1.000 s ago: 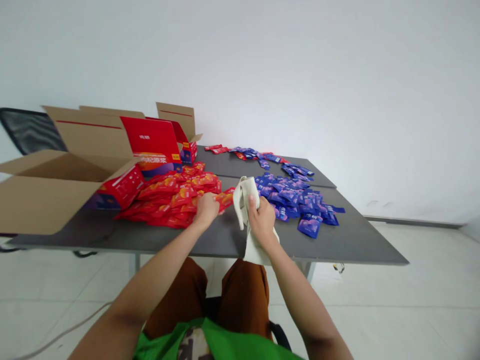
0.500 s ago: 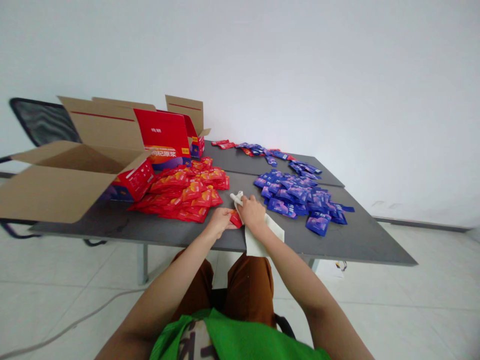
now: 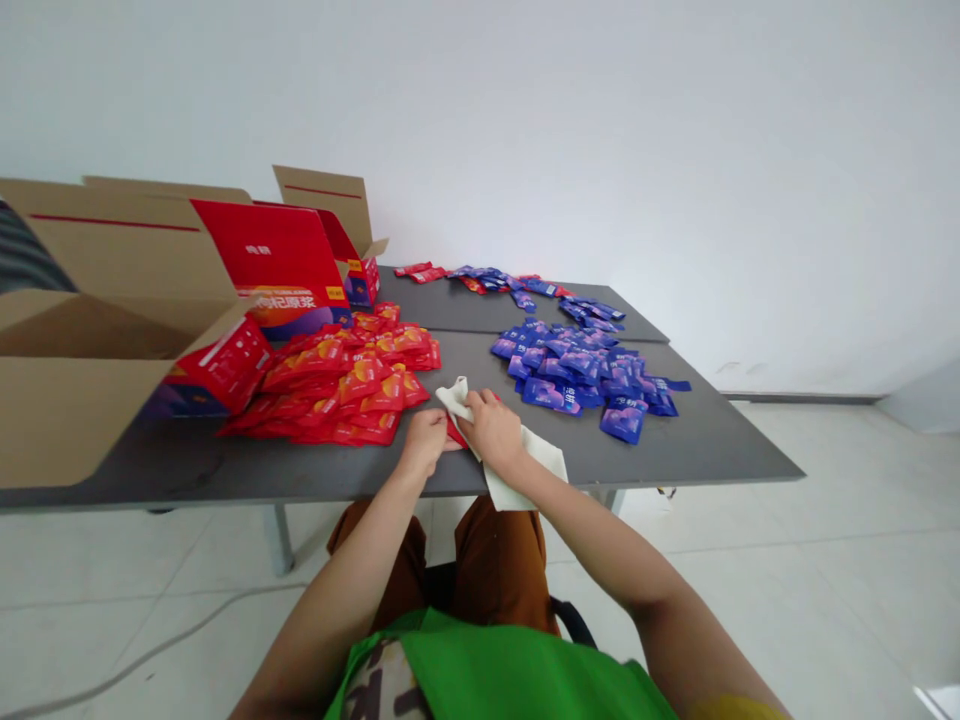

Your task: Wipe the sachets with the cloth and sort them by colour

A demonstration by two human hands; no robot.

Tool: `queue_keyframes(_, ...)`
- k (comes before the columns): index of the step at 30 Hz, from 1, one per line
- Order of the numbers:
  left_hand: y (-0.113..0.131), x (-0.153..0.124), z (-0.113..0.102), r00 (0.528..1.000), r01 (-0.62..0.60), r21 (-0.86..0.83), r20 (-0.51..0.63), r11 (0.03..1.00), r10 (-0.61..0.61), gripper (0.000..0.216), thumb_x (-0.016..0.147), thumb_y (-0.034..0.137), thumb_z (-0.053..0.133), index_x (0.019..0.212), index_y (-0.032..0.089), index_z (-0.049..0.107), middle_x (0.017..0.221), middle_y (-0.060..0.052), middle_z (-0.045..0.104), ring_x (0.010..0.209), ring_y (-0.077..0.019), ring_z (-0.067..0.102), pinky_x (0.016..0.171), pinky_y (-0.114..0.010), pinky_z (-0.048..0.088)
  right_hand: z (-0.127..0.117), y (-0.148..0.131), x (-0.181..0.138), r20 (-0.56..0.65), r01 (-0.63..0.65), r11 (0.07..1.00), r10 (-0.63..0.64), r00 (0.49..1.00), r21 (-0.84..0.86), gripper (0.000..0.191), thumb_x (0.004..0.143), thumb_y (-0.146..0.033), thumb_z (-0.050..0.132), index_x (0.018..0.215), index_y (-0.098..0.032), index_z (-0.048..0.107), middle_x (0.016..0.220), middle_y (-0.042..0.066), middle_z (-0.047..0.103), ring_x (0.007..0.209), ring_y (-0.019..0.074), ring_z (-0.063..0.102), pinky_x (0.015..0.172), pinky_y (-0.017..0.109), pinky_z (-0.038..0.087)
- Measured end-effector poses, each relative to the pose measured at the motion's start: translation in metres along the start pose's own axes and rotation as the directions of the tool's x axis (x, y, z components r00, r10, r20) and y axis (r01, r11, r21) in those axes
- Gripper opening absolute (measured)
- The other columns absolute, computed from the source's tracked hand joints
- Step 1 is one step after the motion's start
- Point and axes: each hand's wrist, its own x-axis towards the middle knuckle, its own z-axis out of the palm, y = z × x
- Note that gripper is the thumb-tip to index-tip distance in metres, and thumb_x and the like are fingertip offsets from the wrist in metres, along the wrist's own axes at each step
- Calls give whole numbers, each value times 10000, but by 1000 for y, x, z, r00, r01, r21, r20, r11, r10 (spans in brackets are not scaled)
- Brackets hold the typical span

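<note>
Near the table's front edge, my left hand point(image 3: 426, 440) is closed on a red sachet point(image 3: 454, 434), which is mostly hidden between my two hands. My right hand point(image 3: 491, 432) grips a white cloth point(image 3: 546, 458) and presses it against the sachet. One end of the cloth sticks up past my fingers, while the rest hangs under my wrist and over the table edge. To the left of my hands lies a heap of red sachets point(image 3: 360, 385). A heap of blue sachets point(image 3: 577, 370) spreads out on the right.
An open cardboard carton point(image 3: 82, 400) with raised flaps stands on the left, beside a red printed box point(image 3: 262, 255) and another open box point(image 3: 364, 280) behind. More red and blue sachets point(image 3: 487, 278) lie along the back of the dark table point(image 3: 705, 450). A wall rises behind.
My view has shifted, so the boxes appear nearer and further left. My right hand and the cloth have moved slightly left over the red sachet, covering more of it.
</note>
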Motion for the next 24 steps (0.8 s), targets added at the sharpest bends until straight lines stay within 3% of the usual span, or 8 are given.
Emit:
queue_keyframes(6,5,-4,3,998,49,-12,-48,999,-50,252,758,44,440,903,63,645,666,-77,679,587,-174,671,637,-402,596,-4,18,27,31,-200,980,200,979,-20,287,964,-397,447,1156,-198,524,1093,104,595,935,211,629,735,291,477)
queue_keyframes(8,5,-3,4,997,50,-13,-58,999,-51,240,728,45,440,855,72,642,624,-67,664,566,-171,662,609,-378,592,-4,11,20,6,-167,986,167,986,-18,268,952,-384,479,1139,-198,525,1085,97,596,942,211,620,735,290,477)
queue_keyframes(13,0,0,2,998,-15,-40,-68,999,12,111,639,97,529,711,117,612,565,-17,622,561,-172,648,596,-350,580,0,-9,-12,-42,82,997,-82,996,9,215,933,-378,517,1087,-228,530,1089,73,586,947,194,594,750,279,464)
queue_keyframes(15,-3,0,0,999,-41,-43,-33,998,40,118,628,109,531,715,121,609,574,-10,622,560,-170,643,607,-365,581,1,-8,-14,-32,98,995,-97,995,21,210,928,-378,523,1083,-237,534,1095,66,583,943,188,595,744,271,459)
queue_keyframes(18,-4,-2,-1,999,-48,-30,8,998,48,176,661,134,509,785,106,631,627,-37,648,568,-166,644,613,-381,586,-1,4,-1,-21,-20,999,21,1000,34,221,939,-394,496,1091,-238,538,1076,60,589,918,190,607,712,268,456)
queue_keyframes(21,-7,-3,0,996,-72,3,-57,997,72,258,708,169,485,888,88,650,728,-84,684,611,-172,655,605,-376,587,-3,16,15,7,-129,991,129,992,35,255,952,-412,464,1107,-224,541,1073,75,593,928,200,614,714,273,454)
queue_keyframes(24,-14,-2,0,979,-168,76,-108,983,175,303,731,198,459,924,85,665,821,-104,698,656,-176,659,600,-355,582,-4,19,13,35,-123,990,121,992,69,268,948,-427,473,1106,-224,546,1091,76,591,915,193,616,717,273,450)
